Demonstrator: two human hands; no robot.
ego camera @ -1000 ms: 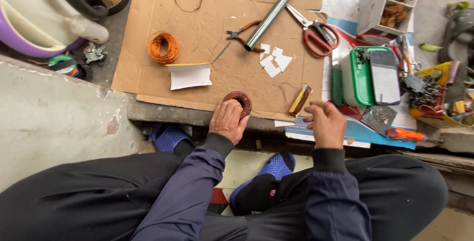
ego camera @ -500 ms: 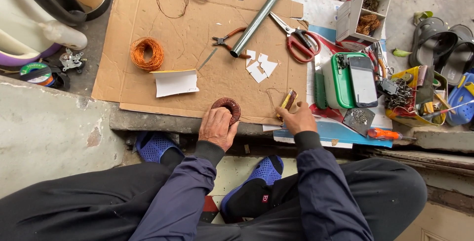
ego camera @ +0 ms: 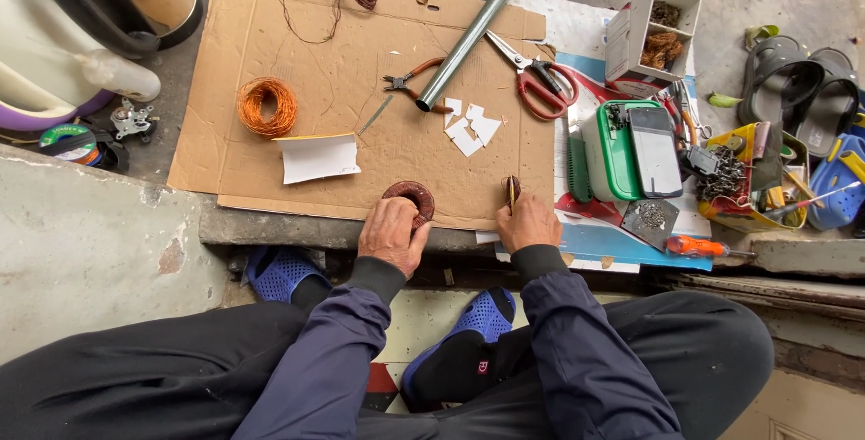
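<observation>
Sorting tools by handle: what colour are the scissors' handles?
Red; the scissors show best in the head view, right of the metal tube.

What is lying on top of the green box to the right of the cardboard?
A dark, flat phone-like slab lies on the green box, covering most of its lid. Small dark parts sit by its top edge. The box's contents are hidden.

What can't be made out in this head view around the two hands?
- Left hand: its fingers cover the near edge of the brown wire ring.
- Right hand: the small stick-like thing it pinches is too small to identify.
- White and purple container: cut off by the left edge.
</observation>
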